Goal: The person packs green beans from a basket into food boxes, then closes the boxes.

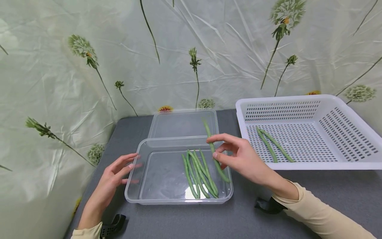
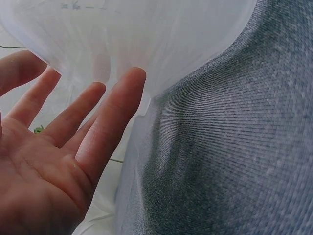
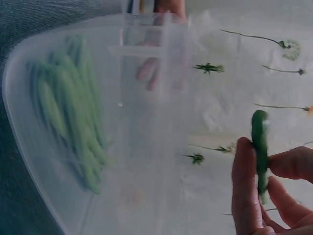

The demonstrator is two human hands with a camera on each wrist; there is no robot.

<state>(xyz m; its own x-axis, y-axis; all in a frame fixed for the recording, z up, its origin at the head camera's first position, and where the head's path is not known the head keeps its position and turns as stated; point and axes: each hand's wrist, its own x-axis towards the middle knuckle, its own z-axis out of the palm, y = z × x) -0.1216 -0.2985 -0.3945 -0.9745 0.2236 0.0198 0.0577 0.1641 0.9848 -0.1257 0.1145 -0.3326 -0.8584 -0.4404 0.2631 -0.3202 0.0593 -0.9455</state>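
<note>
My right hand (image 1: 240,157) pinches a single green bean (image 1: 221,171) between thumb and fingers, over the right side of a clear plastic container (image 1: 179,201). In the right wrist view the held bean (image 3: 260,139) stands nearly upright beyond the container's wall. Several green beans (image 1: 198,172) lie side by side in the container's right half. At the container's left wall is my left hand (image 1: 107,184), its fingers spread and mostly straight. The left wrist view shows that hand's palm and the fingertips (image 2: 134,78) right at the cloudy wall.
A white perforated basket (image 1: 325,166) stands to the right, with two green beans (image 1: 277,145) in it. Behind the container lies a clear flat lid (image 1: 183,124). Grey cloth (image 1: 191,222) covers the table, and a flower-printed sheet (image 1: 167,73) hangs at the back and left.
</note>
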